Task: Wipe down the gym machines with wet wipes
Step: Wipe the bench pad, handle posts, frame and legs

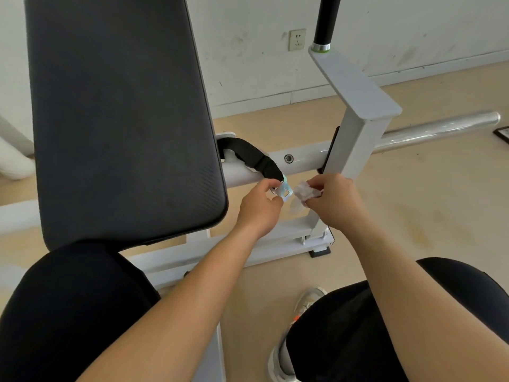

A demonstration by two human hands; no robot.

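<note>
Both hands grip: my left hand (257, 208) pinches the stiff, probably slick buckle (285, 193) by its edges; my right hand (334, 205) bunches the soft, limp wet wipe (304, 193) beside it.

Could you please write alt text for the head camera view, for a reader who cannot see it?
A person's left hand holds the metal buckle of a black strap while the right hand pinches a crumpled wet wipe beside it. To the left is the machine's black pad; its white frame stands behind the hands.
</note>
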